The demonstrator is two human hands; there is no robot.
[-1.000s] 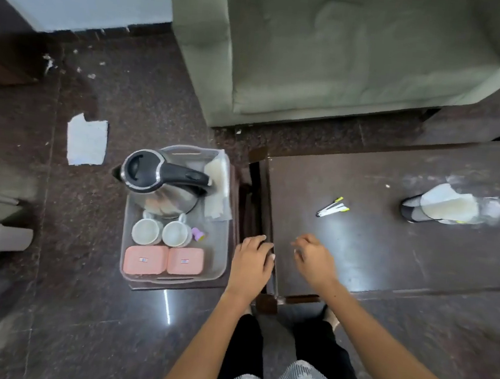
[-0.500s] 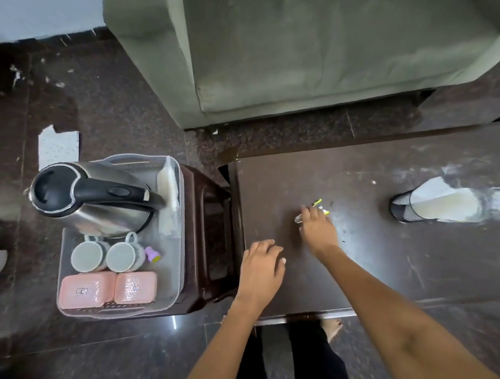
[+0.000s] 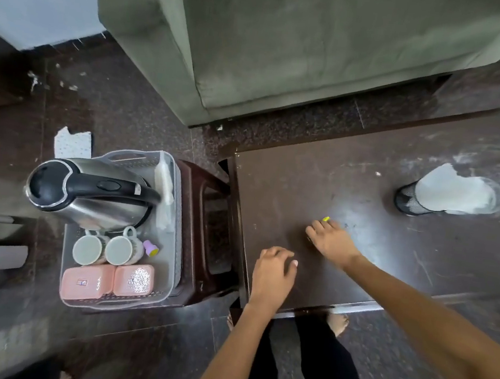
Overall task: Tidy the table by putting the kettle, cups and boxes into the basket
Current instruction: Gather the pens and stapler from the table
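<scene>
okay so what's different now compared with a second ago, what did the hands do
The right hand reached forward across the dark brown table and now covers the small yellow-tipped sticks; whether it grips them is unclear. The left hand stayed resting near the table's edge. The steel kettle stayed in the clear plastic basket.

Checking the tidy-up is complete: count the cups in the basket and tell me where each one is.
2. Both lie side by side in the basket, between the kettle and the pink boxes: left cup, right cup. The kettle may hide others.
</scene>
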